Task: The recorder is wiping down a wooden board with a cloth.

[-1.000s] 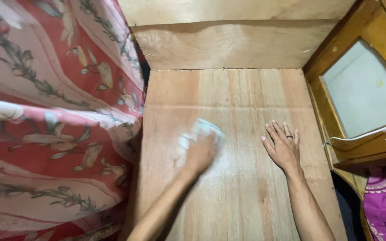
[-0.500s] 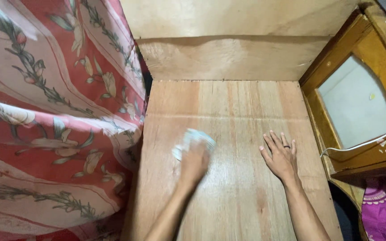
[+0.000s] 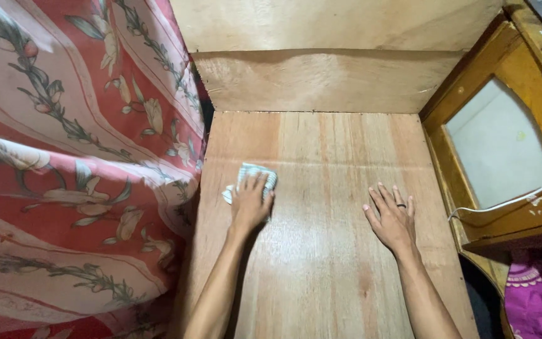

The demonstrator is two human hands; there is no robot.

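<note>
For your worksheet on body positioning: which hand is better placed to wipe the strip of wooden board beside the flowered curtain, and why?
The left hand. It already presses the small pale cloth onto the wooden board close to the red flowered curtain. The right hand lies flat and empty, farther from the curtain, nearer the wooden frame.

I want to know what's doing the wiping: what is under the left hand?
A small pale cloth lies under the left hand, flat on the wooden board. Its far edge and left corner show; the part beneath the palm is covered.
</note>
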